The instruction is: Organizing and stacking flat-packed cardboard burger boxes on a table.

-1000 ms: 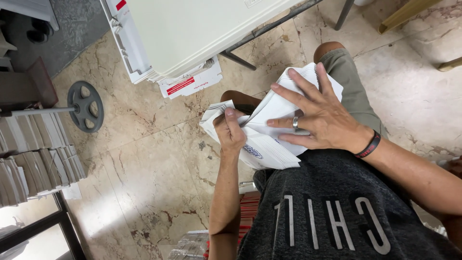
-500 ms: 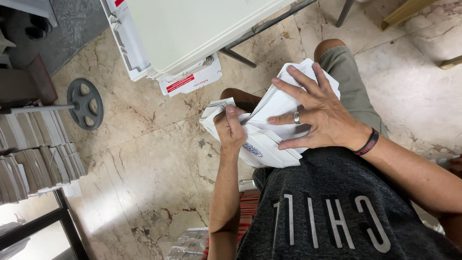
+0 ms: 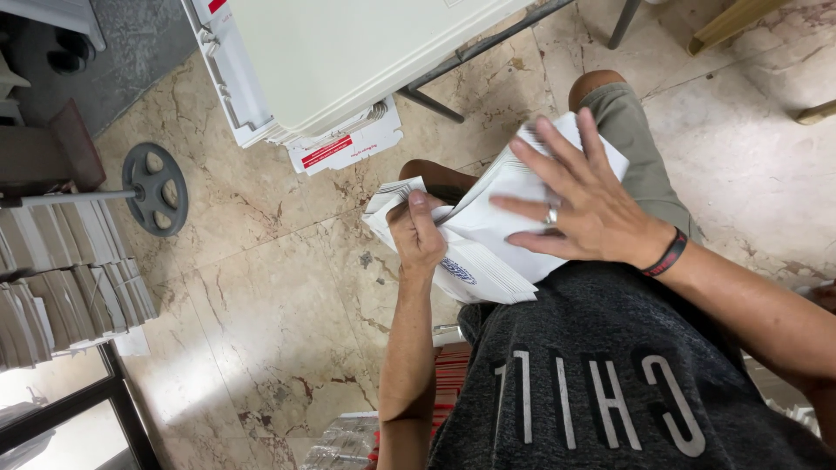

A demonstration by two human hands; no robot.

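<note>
The seated person holds a thick stack of white paper envelopes (image 3: 488, 235) on the lap, just above the dark grey printed shirt (image 3: 601, 383). The left hand (image 3: 418, 235) grips the stack's near-left edge, its fingers (image 3: 420, 209) curled and pressed together around the edge with the thumb on top, seemingly so the envelopes stay squared and do not slide off. The right hand (image 3: 579, 204) lies flat on top of the stack, fingers spread wide, apparently pressing the loose top sheets down. Beyond the stack, a white box with a red label (image 3: 344, 144) sits under the pale desk (image 3: 366, 52); left of the stack, grey bundled packs (image 3: 61, 278) lie on the marble floor (image 3: 261, 305)
</note>
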